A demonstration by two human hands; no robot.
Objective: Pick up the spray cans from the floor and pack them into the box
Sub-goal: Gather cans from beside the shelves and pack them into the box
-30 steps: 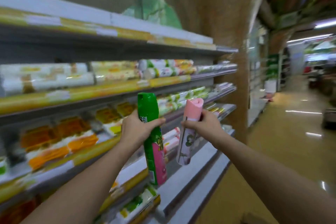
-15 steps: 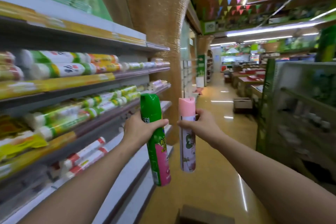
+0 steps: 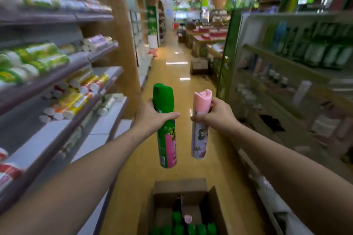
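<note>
Location: a shop aisle with a glossy yellow floor (image 3: 221,168), motion-blurred in places.

Nearest the camera, an open cardboard box (image 3: 179,186) stands on the floor at the lower edge of view. It already holds upright cans: several green caps (image 3: 191,229) and one pink cap (image 3: 188,218). Free space appears to remain towards its far side.

Above and beyond the box, both arms are extended. The left hand (image 3: 150,118) has its fingers (image 3: 172,115) wrapped round the upper body of a green spray can (image 3: 166,143), just under the cap. The right hand (image 3: 219,118) grips a slimmer pink spray can (image 3: 199,139) at the same height. Both cans hang upright, apart from each other, clear of the box.

Handling assessment: rigid metal cylinders, probably light to moderate in weight, with smooth printed walls liable to slip. The hold below the cap looks sound. The caps may pull off, so they should not bear the load. Lower base first into a gap.

Further off: stocked shelves on the left (image 3: 57,78), racking on the right (image 3: 286,59), another carton (image 3: 198,65) down the aisle.
</note>
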